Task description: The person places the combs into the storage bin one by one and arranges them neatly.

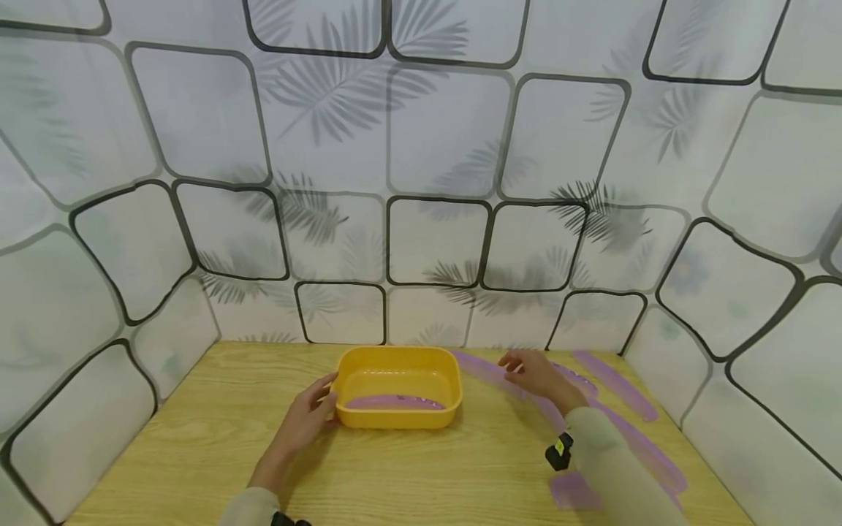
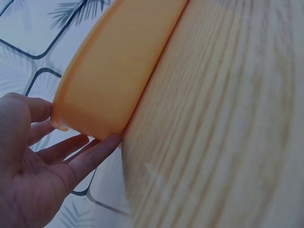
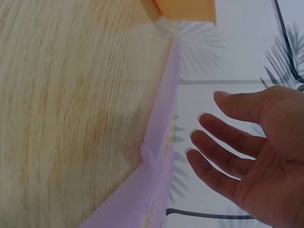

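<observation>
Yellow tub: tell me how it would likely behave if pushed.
The yellow tub is probably light and fairly stiff, since its walls look thin yet hold their shape. Low and broad on the table, it would likely slide rather than tip. The purple piece inside seems loose and may shift.

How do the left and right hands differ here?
The left hand touches the yellow tray; the right hand touches nothing, hovering above purple combs. The left hand is at the tray's left end, the right hand off to its right. Both are bare.
</observation>
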Demonstrator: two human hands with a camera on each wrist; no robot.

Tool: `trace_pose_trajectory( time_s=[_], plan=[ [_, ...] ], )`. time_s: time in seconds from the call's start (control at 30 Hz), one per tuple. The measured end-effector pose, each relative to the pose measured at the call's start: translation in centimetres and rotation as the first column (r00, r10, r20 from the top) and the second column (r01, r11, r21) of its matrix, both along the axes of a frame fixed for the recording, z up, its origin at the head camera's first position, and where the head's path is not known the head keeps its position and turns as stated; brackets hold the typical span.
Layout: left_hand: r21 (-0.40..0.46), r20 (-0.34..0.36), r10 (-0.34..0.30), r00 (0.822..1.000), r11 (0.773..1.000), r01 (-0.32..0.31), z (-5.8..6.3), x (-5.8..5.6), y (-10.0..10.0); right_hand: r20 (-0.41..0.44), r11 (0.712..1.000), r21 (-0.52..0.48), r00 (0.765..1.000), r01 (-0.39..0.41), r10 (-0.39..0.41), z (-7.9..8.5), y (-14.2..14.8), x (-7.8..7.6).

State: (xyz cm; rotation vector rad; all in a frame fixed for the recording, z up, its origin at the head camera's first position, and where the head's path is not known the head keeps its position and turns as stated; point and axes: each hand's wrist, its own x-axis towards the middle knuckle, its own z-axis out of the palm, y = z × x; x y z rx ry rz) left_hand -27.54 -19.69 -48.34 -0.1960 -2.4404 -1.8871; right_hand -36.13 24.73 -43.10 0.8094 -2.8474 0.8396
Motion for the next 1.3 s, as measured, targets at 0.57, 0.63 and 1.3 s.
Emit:
trace_pose_trajectory(
  time_s=[0.57,0.63,1.3],
  plan=[
    [0.006,0.013,-0.004,1.0,1.0,0.004,0.1,0.1,0.0,0.107,0.999,0.034,0.994,0.022,-0.026,0.0,-1.4,-1.7],
    [0.011,0.014,-0.007,1.0,1.0,0.007,0.1,0.1,0.0,0.114,0.999,0.039,0.993,0.025,-0.029,-0.1,-1.5,-1.9],
    [0.013,0.015,-0.018,1.0,1.0,0.017,0.4,0.2,0.1,0.114,0.997,0.068,0.992,0.038,-0.046,-1.1,-2.1,-3.5]
  ],
)
